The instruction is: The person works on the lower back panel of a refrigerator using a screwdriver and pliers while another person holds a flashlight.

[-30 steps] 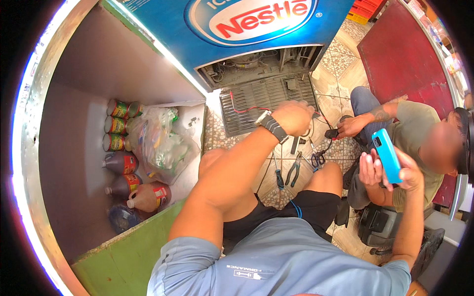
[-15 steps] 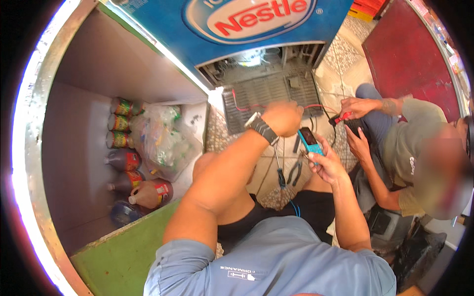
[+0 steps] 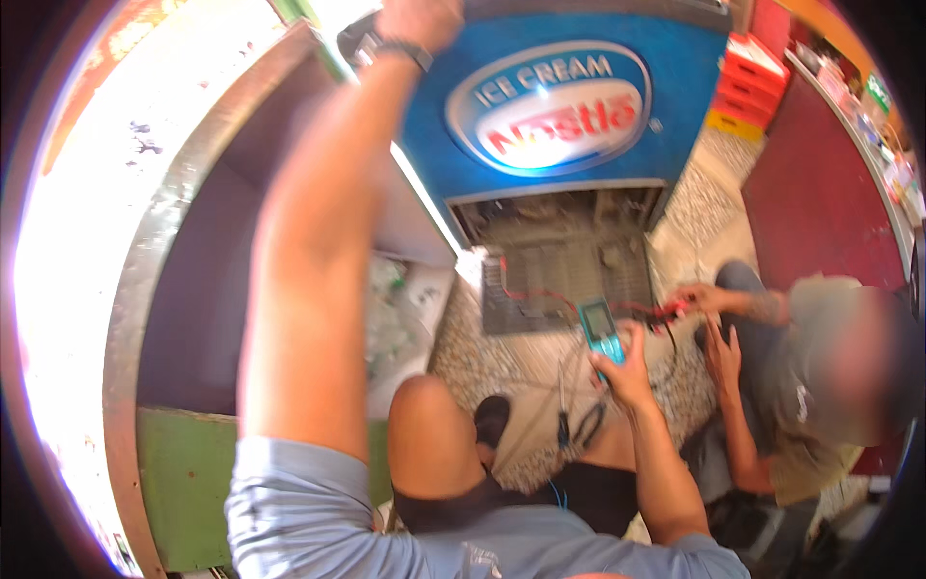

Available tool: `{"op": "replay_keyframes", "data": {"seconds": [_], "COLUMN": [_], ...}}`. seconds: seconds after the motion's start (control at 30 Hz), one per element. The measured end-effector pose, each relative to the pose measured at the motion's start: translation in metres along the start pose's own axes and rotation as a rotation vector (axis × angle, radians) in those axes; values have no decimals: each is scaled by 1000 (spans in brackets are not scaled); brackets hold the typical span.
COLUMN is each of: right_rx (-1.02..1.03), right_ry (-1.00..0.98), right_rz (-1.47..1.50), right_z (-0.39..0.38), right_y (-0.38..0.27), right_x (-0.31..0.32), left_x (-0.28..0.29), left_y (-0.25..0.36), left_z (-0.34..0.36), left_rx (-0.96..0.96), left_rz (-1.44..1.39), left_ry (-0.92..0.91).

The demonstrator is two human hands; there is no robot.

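My left arm is raised along the left side, with my left hand (image 3: pixel 422 21) at the top edge of the blue ice cream freezer (image 3: pixel 424 125). That hand is smeared by motion and partly cut off, so its fingers do not read clearly. A dark watch strap is round its wrist. Lower down, my right hand (image 3: pixel 625 369) is closed round a teal handheld meter (image 3: pixel 600 333), its dark screen facing up. Behind the meter, a slatted dark panel (image 3: pixel 540 309) lies on the floor before the freezer's open lower bay (image 3: pixel 559 214). A red wire (image 3: pixel 526 292) crosses the panel.
At right a co-worker's hand (image 3: pixel 683 299) holds something red by the wires. A screwdriver (image 3: pixel 563 427) and pliers (image 3: pixel 589 425) lie between my knees. A cabinet (image 3: pixel 193 482) stands at left, a dark red panel (image 3: pixel 810 232) and stacked red crates (image 3: pixel 750 82) at right.
My left hand has swung up and left from above the slatted panel to the freezer's top. The meter stays in my right hand. The view has shifted, showing more of the freezer.
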State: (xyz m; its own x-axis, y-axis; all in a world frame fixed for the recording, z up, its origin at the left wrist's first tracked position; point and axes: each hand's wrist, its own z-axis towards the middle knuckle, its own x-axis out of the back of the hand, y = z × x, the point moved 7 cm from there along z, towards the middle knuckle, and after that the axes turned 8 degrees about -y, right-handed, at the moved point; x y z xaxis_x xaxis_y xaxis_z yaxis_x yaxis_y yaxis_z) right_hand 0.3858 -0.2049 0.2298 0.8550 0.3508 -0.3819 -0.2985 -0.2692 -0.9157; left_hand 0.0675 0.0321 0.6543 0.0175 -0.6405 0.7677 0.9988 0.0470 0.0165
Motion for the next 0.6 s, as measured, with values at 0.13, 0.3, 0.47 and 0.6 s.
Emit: {"op": "replay_keyframes", "data": {"seconds": [0.13,0.3,0.47,0.6], "right_rx": [170,327,460,407], "right_ry": [37,185,329,202], "right_rz": [-94,-266,-355,-86], "right_z": [19,45,35,17], "right_y": [-47,-76,-98,-121], "right_x": [-45,-58,-45,-70], "left_x": [-4,-2,-18,-23], "left_y": [-41,-32,-17,-34], "left_z": [41,23,20,81], "left_rx": [-85,-84,-297,-331], "left_rz": [91,178,370,-95], "left_ry": [92,185,44,-180]}}
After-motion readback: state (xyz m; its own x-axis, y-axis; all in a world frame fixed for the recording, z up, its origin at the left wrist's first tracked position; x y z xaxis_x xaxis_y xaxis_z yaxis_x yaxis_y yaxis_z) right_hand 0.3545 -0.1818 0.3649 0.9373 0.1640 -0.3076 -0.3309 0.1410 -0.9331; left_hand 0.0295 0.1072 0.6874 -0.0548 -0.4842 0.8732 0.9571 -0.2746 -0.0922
